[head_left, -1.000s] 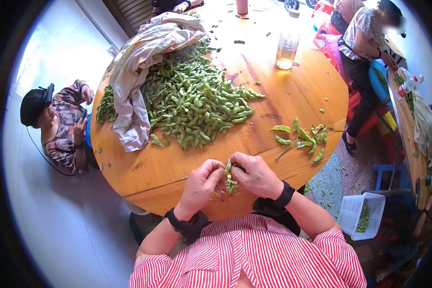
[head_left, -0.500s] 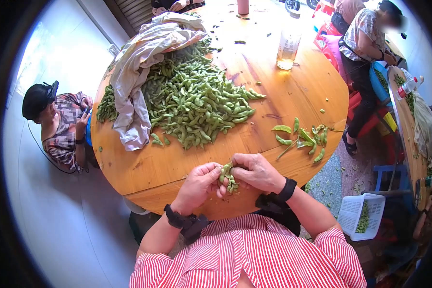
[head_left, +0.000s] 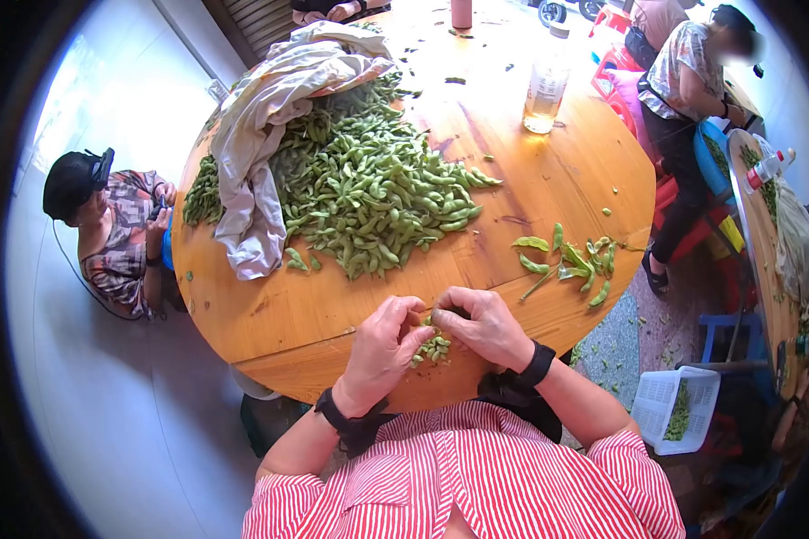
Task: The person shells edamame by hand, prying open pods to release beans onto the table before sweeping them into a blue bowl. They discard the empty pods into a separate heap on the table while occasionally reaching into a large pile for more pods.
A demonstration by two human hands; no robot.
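Observation:
My left hand (head_left: pixel 385 346) is closed with thumb and fingers bent towards each other; what is in it, if anything, is hidden. Close beside it, my right hand (head_left: pixel 487 329) pinches a green soybean pod, of which only a small bit shows between the hands. Just below the fingertips lies a little heap of shelled green soybeans (head_left: pixel 434 349), near the table's front edge. Beyond my hands spreads a large pile of soybean pods (head_left: pixel 377 193). Several loose pods (head_left: pixel 582 262) with a stem lie to the right.
A crumpled cloth (head_left: pixel 247 180) covers part of the pile on the round wooden table (head_left: pixel 279 334). A bottle (head_left: pixel 544 99) of amber liquid stands at the back right. One person sits at the left, another works at the right. A white basket (head_left: pixel 649 404) is on the floor.
My hands have drawn slightly apart, and the left has turned so its back faces up. The pod, plain to see between them before, is now mostly hidden. More of the bean heap shows.

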